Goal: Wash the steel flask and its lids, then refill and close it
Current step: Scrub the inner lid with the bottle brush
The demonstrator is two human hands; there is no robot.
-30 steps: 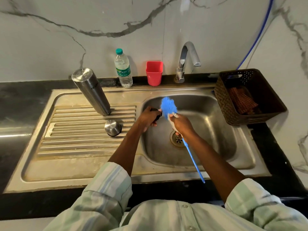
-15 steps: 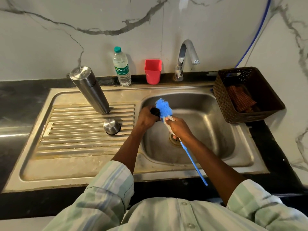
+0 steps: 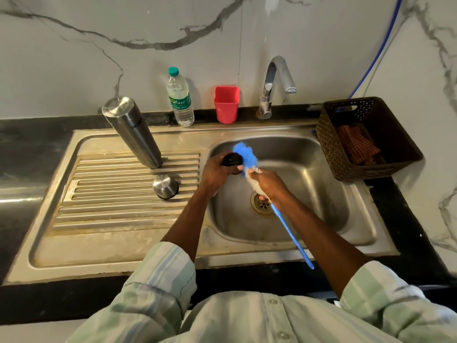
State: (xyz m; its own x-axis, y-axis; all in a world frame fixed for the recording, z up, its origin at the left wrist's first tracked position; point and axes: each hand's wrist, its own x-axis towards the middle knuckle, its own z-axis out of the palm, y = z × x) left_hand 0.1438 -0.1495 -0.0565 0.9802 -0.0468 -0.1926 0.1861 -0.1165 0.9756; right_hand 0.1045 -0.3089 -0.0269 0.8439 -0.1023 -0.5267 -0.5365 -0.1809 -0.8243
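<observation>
While the steel flask (image 3: 132,132) stands upside down on the ribbed drainboard to the left of the sink basin (image 3: 309,184), I have both hands over that basin so the run-off should fall toward the drain (image 3: 262,203) rather than onto the surface. My left hand (image 3: 217,170) is curled round a small black inner lid (image 3: 232,160), its grip closed on it and holding it at the basin's left rim. My right hand (image 3: 268,185) is wrapped round the bottle brush (image 3: 246,157) high up near the head, with the blue handle trailing back past the basin's near edge; I judge that this short hold gives firmer scrubbing pressure. Blue bristles press against the lid.

Left of the basin, the flask is a tall, plain brushed-steel cylinder, tilted in this wide view, with dark lettering on its side too small to read. I take its inverted stance as draining. Just beside its mouth end, the domed steel outer lid (image 3: 165,186) sits rim-down on the same ribs, shiny and apart from the flask.

Behind the basin, the tap (image 3: 277,82) shows no running water that I can make out. A plastic water bottle (image 3: 180,100) and red cup (image 3: 226,103) stand behind the basin's left corner; a brown basket (image 3: 368,139) sits to its right.
</observation>
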